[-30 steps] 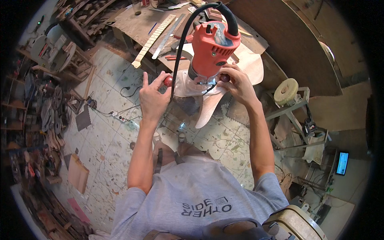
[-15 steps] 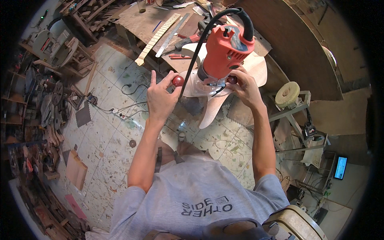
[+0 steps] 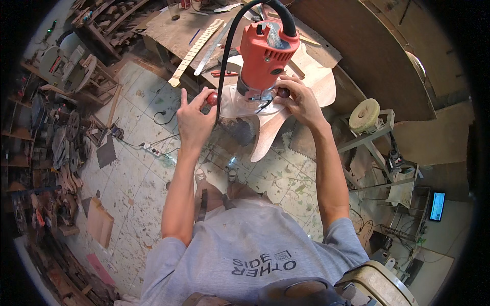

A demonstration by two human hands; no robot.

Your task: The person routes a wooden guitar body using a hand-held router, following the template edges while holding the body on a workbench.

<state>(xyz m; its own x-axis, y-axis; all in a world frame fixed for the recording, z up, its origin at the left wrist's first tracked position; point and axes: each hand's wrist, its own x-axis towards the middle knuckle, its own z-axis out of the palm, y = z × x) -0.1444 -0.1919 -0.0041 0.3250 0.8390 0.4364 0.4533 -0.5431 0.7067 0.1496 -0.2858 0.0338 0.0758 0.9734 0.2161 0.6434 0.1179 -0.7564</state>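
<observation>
A red hand-held router (image 3: 266, 57) stands upright on a pale wooden guitar body (image 3: 320, 85), whose curved horn (image 3: 264, 140) juts past the bench edge toward me. My left hand (image 3: 196, 121) grips the round red knob (image 3: 212, 99) between thumb and fingers, with one finger sticking up. On the other side, my right hand (image 3: 304, 101) is closed around a dark knob (image 3: 283, 92). The router's clear base plate (image 3: 232, 104) lies over the wood. Its bit cannot be made out. A thick black cable (image 3: 223, 66) hangs down in front of the left knob.
A fretted guitar neck (image 3: 196, 51) and a metal ruler (image 3: 210, 51) lie on the bench (image 3: 163, 29), close to a red-handled tool (image 3: 224, 73). To the right, a round buffing wheel (image 3: 364, 116) sits on a metal stand. A power strip (image 3: 151, 148) and cords cross the littered floor.
The router has slid left across the guitar body, both hands travelling with it on the knobs. The whole view has also shifted slightly.
</observation>
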